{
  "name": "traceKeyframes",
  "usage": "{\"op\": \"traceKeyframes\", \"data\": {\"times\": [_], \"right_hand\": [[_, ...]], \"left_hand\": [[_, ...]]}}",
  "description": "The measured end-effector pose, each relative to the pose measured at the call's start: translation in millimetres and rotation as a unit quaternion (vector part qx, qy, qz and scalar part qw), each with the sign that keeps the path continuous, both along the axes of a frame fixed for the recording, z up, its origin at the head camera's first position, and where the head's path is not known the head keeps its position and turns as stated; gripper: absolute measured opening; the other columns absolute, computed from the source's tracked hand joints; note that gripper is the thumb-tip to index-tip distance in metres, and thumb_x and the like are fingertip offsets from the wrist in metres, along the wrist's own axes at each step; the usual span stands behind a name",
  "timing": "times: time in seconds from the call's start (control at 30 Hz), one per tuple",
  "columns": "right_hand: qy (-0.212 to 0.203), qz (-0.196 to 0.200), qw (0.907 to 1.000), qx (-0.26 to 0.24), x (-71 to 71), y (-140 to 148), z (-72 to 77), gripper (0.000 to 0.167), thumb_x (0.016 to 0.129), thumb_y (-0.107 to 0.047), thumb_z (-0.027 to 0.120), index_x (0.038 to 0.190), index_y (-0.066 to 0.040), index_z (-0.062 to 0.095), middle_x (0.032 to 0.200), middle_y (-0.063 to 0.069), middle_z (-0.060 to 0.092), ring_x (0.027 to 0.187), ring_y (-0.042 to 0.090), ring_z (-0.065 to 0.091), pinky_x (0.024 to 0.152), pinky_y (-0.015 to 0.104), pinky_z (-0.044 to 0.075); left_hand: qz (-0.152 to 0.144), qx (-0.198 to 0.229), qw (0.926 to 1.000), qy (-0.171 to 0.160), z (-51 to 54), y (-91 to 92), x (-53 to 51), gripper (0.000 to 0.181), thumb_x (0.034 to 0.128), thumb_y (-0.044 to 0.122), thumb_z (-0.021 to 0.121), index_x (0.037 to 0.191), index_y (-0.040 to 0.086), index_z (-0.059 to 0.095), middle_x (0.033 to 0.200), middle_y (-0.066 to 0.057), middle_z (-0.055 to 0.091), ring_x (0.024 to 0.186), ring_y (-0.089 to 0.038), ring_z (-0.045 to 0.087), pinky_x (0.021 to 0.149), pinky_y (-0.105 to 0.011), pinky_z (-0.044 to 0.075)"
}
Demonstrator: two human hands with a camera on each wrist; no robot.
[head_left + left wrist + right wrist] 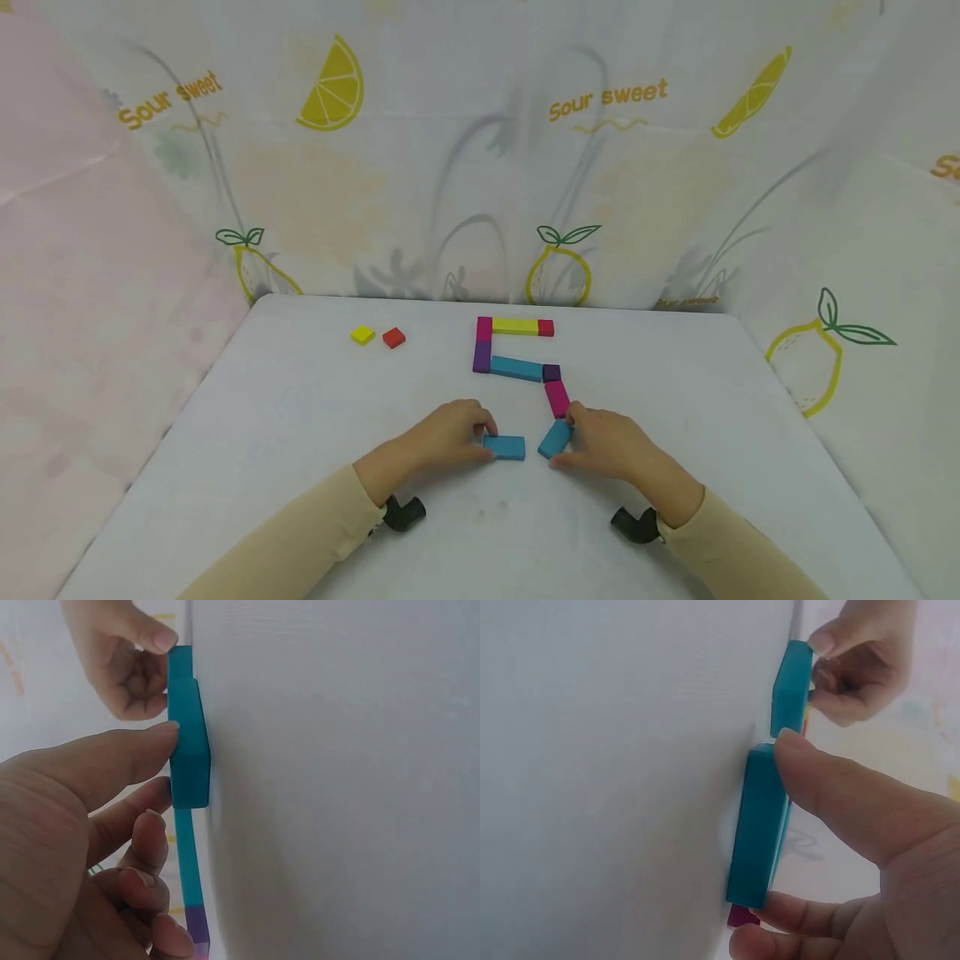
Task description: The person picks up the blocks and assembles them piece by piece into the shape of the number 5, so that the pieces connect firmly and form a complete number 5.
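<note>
1. Two pinching grips: the left hand point(455, 433) held the left blue block point(510, 448), the right hand point(609, 443) the right blue block point(555, 439), over the white table point(300, 417).
2. Left block ran side to side; right block slanted, far end rightward.
3. Just beyond lay a magenta block point(557, 399).

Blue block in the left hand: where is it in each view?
Head: blue block in left hand, below centre, slightly right.
Left wrist: blue block left of centre, in the near hand.
Right wrist: blue block upper part, right of centre.
Shared landmark: second blue block, in right hand.
</note>
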State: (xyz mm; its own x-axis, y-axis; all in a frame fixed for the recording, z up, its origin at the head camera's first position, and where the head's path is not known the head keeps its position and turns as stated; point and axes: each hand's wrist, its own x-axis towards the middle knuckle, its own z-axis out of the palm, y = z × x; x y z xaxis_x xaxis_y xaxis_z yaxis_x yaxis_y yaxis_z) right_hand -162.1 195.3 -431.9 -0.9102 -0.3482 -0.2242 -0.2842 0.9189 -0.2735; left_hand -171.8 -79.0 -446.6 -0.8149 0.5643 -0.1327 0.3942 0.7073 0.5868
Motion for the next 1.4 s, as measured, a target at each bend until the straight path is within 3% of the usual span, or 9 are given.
{"op": "traceKeyframes", "data": {"times": [0.3, 0.93, 1.4], "right_hand": [[0.003, -0.007, 1.0000, 0.001, 0.6, -2.4, -1.9, 0.062, 0.073, -0.053, 0.085, 0.108, -0.010, 0.057, 0.077, -0.003, 0.056, 0.066, 0.014, 0.050, 0.060, 0.030, 0.045], [0.008, -0.019, 0.9998, 0.005, 4.4, -9.1, 2.8, 0.064, 0.074, -0.055, 0.083, 0.107, -0.007, 0.057, 0.075, -0.001, 0.055, 0.064, 0.014, 0.050, 0.058, 0.030, 0.044], [0.019, -0.012, 0.9997, 0.011, 5.3, -9.9, 2.4, 0.062, 0.074, -0.055, 0.083, 0.104, -0.007, 0.057, 0.077, -0.001, 0.058, 0.064, 0.014, 0.050, 0.059, 0.030, 0.046]], "left_hand": [[-0.009, 0.011, 0.9999, -0.004, 1.0, 2.6, 1.7, 0.026, 0.0859, 0.030, 0.081, 0.109, 0.019, 0.072, 0.089, 0.009, 0.056, 0.089, -0.011, 0.052, 0.080, -0.027, 0.048], [-0.023, 0.002, 0.9995, 0.022, -0.3, 6.5, 1.5, 0.024, 0.0862, 0.030, 0.080, 0.106, 0.018, 0.072, 0.087, 0.010, 0.055, 0.086, -0.009, 0.051, 0.081, -0.027, 0.047], [-0.015, 0.003, 0.9997, 0.018, 3.2, 10.7, 4.1, 0.026, 0.0859, 0.030, 0.080, 0.106, 0.017, 0.072, 0.088, 0.010, 0.056, 0.087, -0.009, 0.052, 0.081, -0.027, 0.048]]}}
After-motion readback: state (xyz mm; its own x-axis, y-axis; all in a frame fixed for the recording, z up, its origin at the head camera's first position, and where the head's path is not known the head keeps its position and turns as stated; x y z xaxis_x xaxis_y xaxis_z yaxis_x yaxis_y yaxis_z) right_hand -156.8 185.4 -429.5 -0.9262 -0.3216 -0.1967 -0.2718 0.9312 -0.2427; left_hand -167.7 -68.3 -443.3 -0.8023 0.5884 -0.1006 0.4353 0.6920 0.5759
